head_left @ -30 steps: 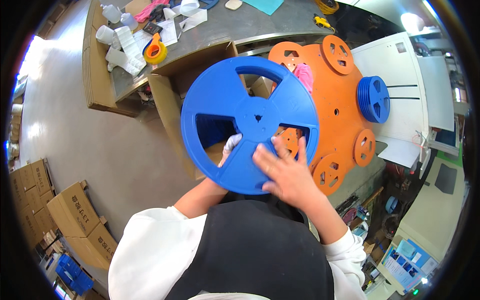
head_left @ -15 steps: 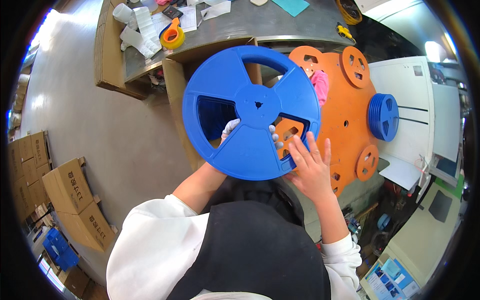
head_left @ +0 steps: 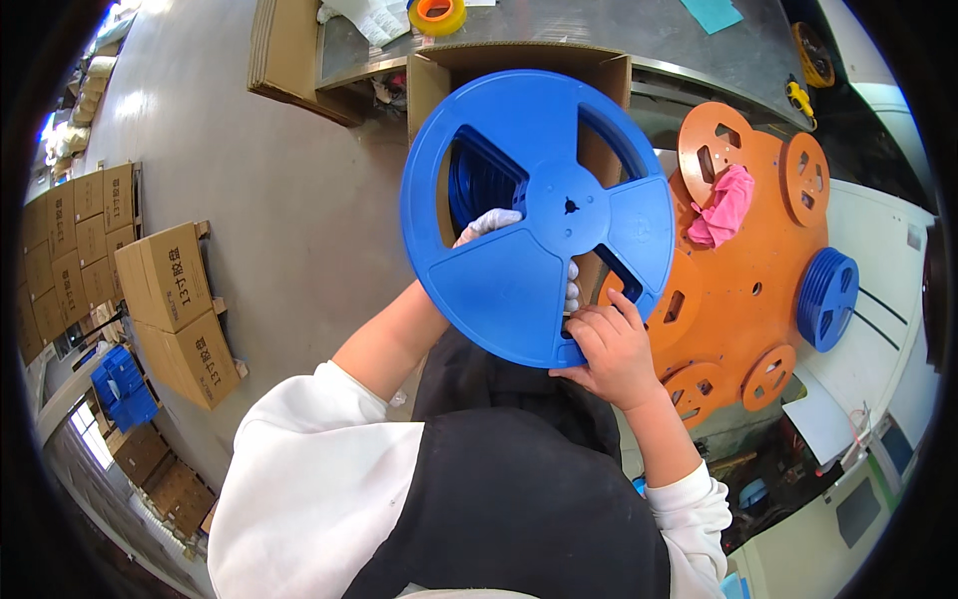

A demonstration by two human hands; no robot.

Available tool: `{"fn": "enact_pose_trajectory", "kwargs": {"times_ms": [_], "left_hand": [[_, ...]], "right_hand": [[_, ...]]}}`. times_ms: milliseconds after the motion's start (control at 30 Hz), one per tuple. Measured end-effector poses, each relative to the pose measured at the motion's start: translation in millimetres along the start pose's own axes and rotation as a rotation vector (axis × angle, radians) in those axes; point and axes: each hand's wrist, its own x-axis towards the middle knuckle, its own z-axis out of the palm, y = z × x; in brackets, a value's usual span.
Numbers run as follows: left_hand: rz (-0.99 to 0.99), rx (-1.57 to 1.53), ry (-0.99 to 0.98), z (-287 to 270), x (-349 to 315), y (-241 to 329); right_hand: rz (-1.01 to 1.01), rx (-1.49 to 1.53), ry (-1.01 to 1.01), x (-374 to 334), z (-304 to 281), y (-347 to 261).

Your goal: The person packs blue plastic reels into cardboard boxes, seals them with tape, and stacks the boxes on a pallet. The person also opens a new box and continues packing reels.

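Observation:
In front of me is a large blue plastic reel [head_left: 499,290] with three wide openings and a small central hole. My left hand [head_left: 489,225], in pale glove fabric, grips it, the thumb in the left opening and the fingertips showing in the lower right one. Bare-fingered, my right hand [head_left: 614,349] pinches the reel's lower right edge with the fingers bent into that same opening. More blue rims show through the left opening; how many reels are stacked I cannot tell.
Behind the reel stands an open cardboard box [head_left: 429,95] by a metal table [head_left: 659,30] with a tape roll [head_left: 437,15]. At right, an orange round turntable [head_left: 733,290] bears orange discs, a pink cloth [head_left: 723,207] and a blue reel stack [head_left: 828,299]. Closed cartons [head_left: 175,280] stand at left.
My right hand's spread fingers have bent and closed on the reel's lower right edge. The reel has turned slightly, and the view has shifted so the surroundings sit differently.

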Motion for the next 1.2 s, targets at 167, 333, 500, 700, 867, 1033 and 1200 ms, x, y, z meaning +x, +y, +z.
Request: {"fn": "enact_pose_trajectory", "kwargs": {"times_ms": [167, 333, 500, 700, 867, 1033, 1200], "left_hand": [[-0.055, -0.023, -0.151, 3.0, 20.6, 6.3], [-0.106, -0.085, -0.178, 10.3, 38.7, 7.1], [-0.203, -0.057, 0.002, 23.1, 50.4, 8.5], [-0.253, 0.049, 0.164, 23.1, 38.1, 8.6], [-0.199, 0.624, 0.371, -7.7, -9.6, 13.7], [-0.143, 0.317, 0.95, -83.2, -52.7, 42.8], [0.073, 0.298, 1.459, -229.7, -44.9, 62.8]], "right_hand": [[-0.027, 0.005, 0.06, 6.2, -9.4, 4.5], [-0.001, 0.015, 0.133, 3.6, -15.4, 1.7], [0.058, 0.024, 0.14, 1.5, -22.8, -0.5], [0.119, 0.146, -0.016, -0.9, -22.9, -5.7], [0.119, 0.299, 0.073, 8.3, 8.9, -25.7], [0.721, 0.799, 0.1, 31.9, 49.1, -25.7], [0.976, 0.878, 0.322, 44.6, 80.2, -10.4]]}}
